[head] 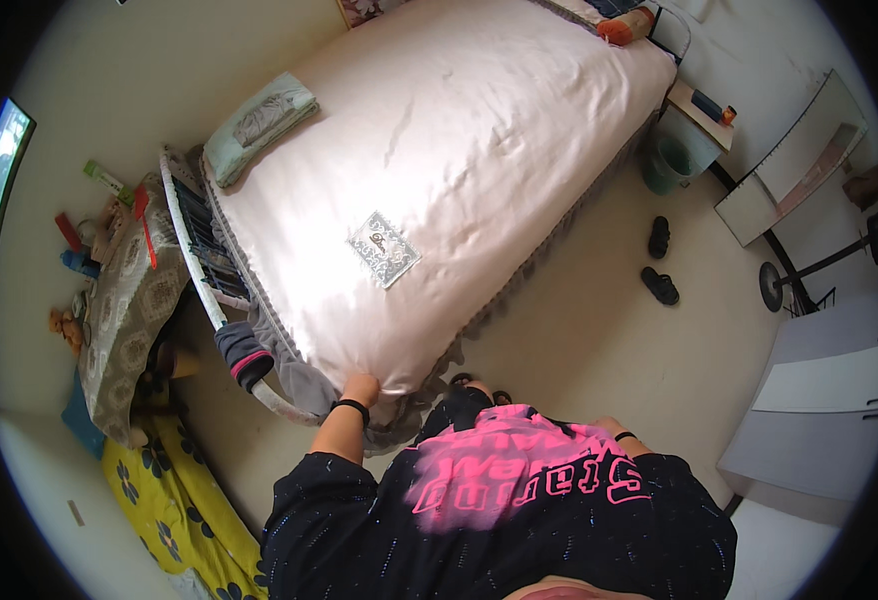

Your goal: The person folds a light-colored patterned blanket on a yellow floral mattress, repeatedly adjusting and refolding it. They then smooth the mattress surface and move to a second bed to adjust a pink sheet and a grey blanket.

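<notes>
A pale pink satin bed sheet (454, 150) covers the bed, wrinkled along its right half. At the near corner of the mattress, my left hand (361, 388) is closed on the sheet's edge, and small folds run out from the fingers. Grey ruffled trim (300, 375) hangs below that corner. My right hand (605, 424) is down by my side, mostly hidden behind my shirt, so its fingers cannot be made out. A grey patterned patch (384, 250) with lettering lies on the sheet. Farther up, a folded pale green quilt (261, 129) rests at the left edge.
A white metal bed rail (197, 259) with a dark cloth (244, 355) curves along the left. Beyond it stands a cloth-covered table (128, 315) with clutter. To the right are black slippers (659, 262), a green bin (665, 165), a leaning mirror (795, 161), a barbell (821, 262) and cabinets (814, 405).
</notes>
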Tool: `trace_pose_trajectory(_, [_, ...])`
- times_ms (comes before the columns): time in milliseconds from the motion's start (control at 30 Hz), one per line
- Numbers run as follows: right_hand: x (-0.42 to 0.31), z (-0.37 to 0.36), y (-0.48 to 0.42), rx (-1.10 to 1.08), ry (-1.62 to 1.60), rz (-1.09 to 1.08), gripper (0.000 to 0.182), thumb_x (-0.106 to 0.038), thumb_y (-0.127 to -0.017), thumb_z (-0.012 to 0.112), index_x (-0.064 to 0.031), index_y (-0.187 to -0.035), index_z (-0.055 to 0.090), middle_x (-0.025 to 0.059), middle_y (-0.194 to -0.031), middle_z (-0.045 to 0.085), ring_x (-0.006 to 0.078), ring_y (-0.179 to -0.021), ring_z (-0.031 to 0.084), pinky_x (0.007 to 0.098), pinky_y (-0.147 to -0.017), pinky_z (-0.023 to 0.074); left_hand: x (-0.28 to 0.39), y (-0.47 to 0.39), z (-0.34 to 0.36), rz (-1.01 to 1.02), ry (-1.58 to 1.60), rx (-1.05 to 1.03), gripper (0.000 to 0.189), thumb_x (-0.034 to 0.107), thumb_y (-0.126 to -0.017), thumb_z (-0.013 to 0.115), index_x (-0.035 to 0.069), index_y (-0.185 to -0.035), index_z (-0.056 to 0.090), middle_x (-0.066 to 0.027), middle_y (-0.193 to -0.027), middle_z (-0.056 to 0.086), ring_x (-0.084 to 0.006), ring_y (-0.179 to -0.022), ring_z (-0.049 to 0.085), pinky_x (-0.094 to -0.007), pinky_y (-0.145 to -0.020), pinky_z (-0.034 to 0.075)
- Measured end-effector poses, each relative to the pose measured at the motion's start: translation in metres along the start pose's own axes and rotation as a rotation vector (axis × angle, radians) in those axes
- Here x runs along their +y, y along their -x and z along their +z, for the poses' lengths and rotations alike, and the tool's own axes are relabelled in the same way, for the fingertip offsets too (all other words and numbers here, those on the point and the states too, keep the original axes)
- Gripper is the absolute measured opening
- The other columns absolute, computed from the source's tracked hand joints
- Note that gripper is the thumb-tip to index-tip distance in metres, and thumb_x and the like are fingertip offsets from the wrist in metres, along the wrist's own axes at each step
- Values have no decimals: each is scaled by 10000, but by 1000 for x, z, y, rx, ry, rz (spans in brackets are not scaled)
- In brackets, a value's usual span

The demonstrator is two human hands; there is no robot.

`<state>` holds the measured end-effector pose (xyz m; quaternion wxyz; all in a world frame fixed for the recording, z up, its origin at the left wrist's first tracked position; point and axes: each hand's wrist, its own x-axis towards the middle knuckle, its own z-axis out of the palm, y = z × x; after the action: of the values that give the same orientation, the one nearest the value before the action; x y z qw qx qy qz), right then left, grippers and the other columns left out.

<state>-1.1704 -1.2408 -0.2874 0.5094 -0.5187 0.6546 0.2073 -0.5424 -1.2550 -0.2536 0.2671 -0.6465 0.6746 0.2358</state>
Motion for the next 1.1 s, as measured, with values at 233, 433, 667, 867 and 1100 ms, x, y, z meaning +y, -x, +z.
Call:
trace_pose_trajectory(233, [-136, -61, -66, 64, -156, -192, 311, -201, -777, 597, -36, -1039, 626, 145, -1023, 637, 257, -966, 600, 333, -841, 463, 48, 8, -39, -322, 115, -17, 354, 244, -809, 475, 59, -1067, 631, -163, -1169, 568, -279, -1077, 550, -417, -906, 424])
trace_pose_trajectory(433, [-257, -132, -59, 45, -22, -474, 289, -191, -788, 598, -38, -1031, 628, 143, -1010, 637, 272, -936, 605, 352, -825, 466, 9, -87, 46, -5, 261, -310, 398, 349, -829, 486, 61, -1064, 630, -175, -1059, 618, -311, -930, 609, -422, -834, 460])
trace_pose_trajectory(667, [-283, -179, -130, 106, 215, -393, 292, -190, -765, 596, -51, -1017, 641, 142, -975, 649, 255, -901, 617, 332, -806, 476, 56, -103, 47, -340, 1685, -412, 644, 589, -886, 338, 50, -1187, 522, -176, -1031, 594, -305, -938, 575, -420, -847, 437])
trace_pose_trajectory(867, [-321, -198, -135, 16, 364, -454, 312, -203, -743, 598, -50, -1012, 639, 158, -994, 640, 284, -935, 606, 348, -833, 469, 66, -101, 62, -410, 1905, -257, 661, 568, -882, 392, 38, -1273, 443, -120, -1220, 513, -265, -1030, 521, -373, -862, 416])
trace_pose_trajectory(1100, [-369, -214, -163, 2, 414, -541, 442, -220, -750, 610, -14, -1136, 553, 180, -1076, 605, 304, -1004, 577, 359, -871, 449, 82, -90, 23, -713, 2065, 127, 319, 277, -871, 579, 27, -1069, 590, -70, -910, 643, -195, -746, 607, -314, -643, 460])
